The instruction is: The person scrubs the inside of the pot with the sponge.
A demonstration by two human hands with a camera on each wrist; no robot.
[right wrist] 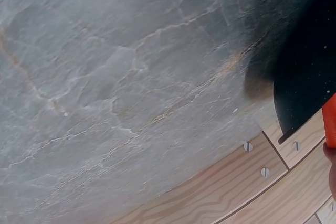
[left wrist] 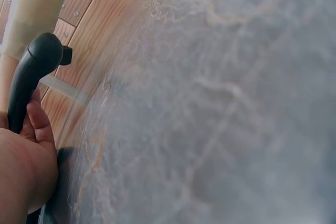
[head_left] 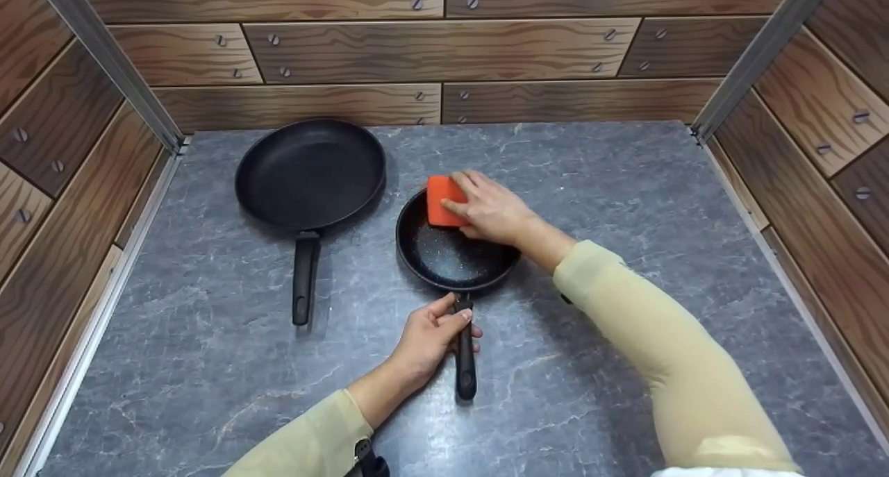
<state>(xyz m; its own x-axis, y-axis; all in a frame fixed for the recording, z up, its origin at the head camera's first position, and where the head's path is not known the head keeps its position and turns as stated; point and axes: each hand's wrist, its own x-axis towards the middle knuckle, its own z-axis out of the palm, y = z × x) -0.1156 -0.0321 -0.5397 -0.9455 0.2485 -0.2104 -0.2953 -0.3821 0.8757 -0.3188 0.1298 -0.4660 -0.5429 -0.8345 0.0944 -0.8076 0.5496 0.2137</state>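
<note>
In the head view a small black frying pan (head_left: pixel 451 258) has pale specks over its inside. My left hand (head_left: pixel 434 338) grips its handle (head_left: pixel 465 366) near the pan body, thumb on top; the left wrist view shows the fingers (left wrist: pixel 39 121) curled round the black handle (left wrist: pixel 39 61). My right hand (head_left: pixel 493 210) holds an orange-red sponge (head_left: pixel 441 201) at the far inner side of the pan. At the right wrist view's edge appear the pan's dark outer side (right wrist: pixel 304 72) and a bit of the sponge (right wrist: pixel 329 119).
A larger black frying pan (head_left: pixel 312 175) lies at the back left, handle toward me. The grey marbled table (head_left: pixel 590 407) is bounded by wood-patterned panels (head_left: pixel 444 50) at the back and both sides, with metal corner posts (head_left: pixel 114 60).
</note>
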